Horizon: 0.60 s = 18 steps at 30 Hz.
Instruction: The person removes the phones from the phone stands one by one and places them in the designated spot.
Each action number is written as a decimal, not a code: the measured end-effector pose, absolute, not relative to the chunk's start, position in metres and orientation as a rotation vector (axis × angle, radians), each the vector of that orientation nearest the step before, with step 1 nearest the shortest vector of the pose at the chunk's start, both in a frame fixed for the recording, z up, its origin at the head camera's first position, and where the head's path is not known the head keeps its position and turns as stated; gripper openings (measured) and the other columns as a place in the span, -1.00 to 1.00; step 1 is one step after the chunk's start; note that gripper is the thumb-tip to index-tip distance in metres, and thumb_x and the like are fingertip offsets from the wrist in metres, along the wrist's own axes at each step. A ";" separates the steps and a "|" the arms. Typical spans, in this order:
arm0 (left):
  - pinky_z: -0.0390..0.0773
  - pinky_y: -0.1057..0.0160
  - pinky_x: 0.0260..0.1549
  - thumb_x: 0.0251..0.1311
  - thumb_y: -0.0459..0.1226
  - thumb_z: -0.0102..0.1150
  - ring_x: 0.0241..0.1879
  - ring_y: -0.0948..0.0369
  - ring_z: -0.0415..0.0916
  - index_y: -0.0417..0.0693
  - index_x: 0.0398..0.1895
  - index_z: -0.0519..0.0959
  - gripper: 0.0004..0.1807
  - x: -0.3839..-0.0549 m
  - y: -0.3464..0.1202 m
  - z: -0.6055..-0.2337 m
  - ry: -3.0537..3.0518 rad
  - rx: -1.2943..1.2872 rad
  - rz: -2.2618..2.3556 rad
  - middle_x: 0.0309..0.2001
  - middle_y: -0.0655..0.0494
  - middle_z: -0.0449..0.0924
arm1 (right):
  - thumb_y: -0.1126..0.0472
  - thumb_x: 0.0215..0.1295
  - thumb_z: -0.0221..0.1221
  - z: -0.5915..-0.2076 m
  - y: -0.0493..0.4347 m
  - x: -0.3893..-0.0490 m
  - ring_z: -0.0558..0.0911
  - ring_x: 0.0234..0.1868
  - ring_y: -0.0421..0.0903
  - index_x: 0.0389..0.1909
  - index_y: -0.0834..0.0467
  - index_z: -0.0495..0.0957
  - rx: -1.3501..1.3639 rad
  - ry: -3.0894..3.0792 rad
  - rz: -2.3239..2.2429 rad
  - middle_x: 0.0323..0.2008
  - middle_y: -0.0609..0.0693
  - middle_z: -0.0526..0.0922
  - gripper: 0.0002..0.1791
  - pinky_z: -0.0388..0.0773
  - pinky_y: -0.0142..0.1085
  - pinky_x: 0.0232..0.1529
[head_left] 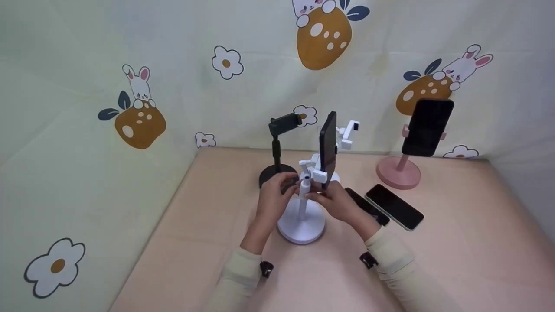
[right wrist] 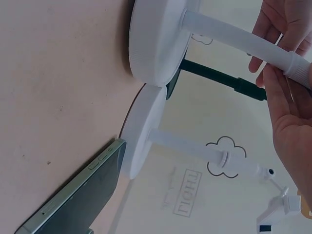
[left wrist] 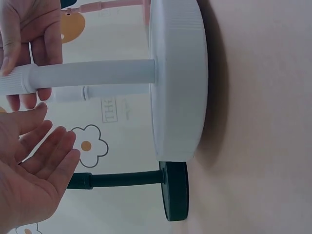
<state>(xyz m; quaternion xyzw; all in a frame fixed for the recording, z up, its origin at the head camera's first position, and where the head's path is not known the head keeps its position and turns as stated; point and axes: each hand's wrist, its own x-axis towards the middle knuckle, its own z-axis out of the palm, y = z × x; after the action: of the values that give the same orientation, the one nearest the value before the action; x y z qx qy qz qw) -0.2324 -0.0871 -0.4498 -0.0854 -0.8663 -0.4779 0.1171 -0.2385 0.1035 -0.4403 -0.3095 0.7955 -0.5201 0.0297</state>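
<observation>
A white phone stand [head_left: 301,227] stands upright at the table's middle, its round base on the tabletop. A dark phone [head_left: 328,149] is upright in its clamp, seen nearly edge-on. My right hand [head_left: 340,203] holds the stand's pole at the ribbed collar [right wrist: 296,67], thumb on the near side and fingers behind. On the other side of the pole is my left hand [head_left: 273,197], its fingers [left wrist: 58,156] loosely spread with nothing between them. In the left wrist view, its thumb lies just below the pole [left wrist: 97,73].
Behind my left hand stands a black phone stand [head_left: 276,149]. A second white stand [head_left: 347,138] is behind the phone. Back right, a pink stand [head_left: 399,173] carries a phone [head_left: 428,128]. Two phones lie right of my right hand, one green-edged [head_left: 394,206], the other partly hidden [head_left: 364,203].
</observation>
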 end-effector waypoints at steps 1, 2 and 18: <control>0.62 0.22 0.14 0.28 -0.34 0.27 0.13 0.15 0.63 0.04 0.12 0.60 -0.65 -0.233 -0.087 -0.450 -2.540 -0.243 -1.400 0.14 0.06 0.64 | 0.24 0.40 0.17 -0.440 0.103 -0.239 0.64 0.19 0.11 0.22 0.24 0.52 -0.957 2.457 -1.594 0.13 0.19 0.67 -0.60 0.59 -0.16 0.21; 0.62 0.22 0.14 0.28 -0.34 0.27 0.13 0.16 0.63 0.04 0.12 0.60 -0.65 -0.233 -0.088 -0.450 -2.542 -0.239 -1.399 0.14 0.06 0.64 | 0.24 0.40 0.17 -0.441 0.102 -0.240 0.64 0.20 0.11 0.21 0.25 0.52 -0.958 2.465 -1.583 0.13 0.19 0.67 -0.60 0.60 -0.16 0.20; 0.64 0.32 0.06 0.29 -0.32 0.26 0.07 0.16 0.67 -0.01 0.10 0.61 -0.69 -0.230 -0.096 -0.448 -2.498 -0.221 -1.418 0.08 0.04 0.66 | 0.11 0.47 0.11 -0.440 0.093 -0.245 0.64 0.22 0.05 0.24 0.09 0.53 -0.844 2.625 -1.313 0.19 0.08 0.65 -0.62 0.55 0.02 0.25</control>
<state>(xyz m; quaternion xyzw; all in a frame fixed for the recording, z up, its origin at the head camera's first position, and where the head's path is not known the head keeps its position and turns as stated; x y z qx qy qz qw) -0.2303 -0.0959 -0.4481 -0.0762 -0.8597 -0.4881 0.1300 -0.2448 0.0928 -0.4403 -0.2761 0.8587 -0.4296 0.0439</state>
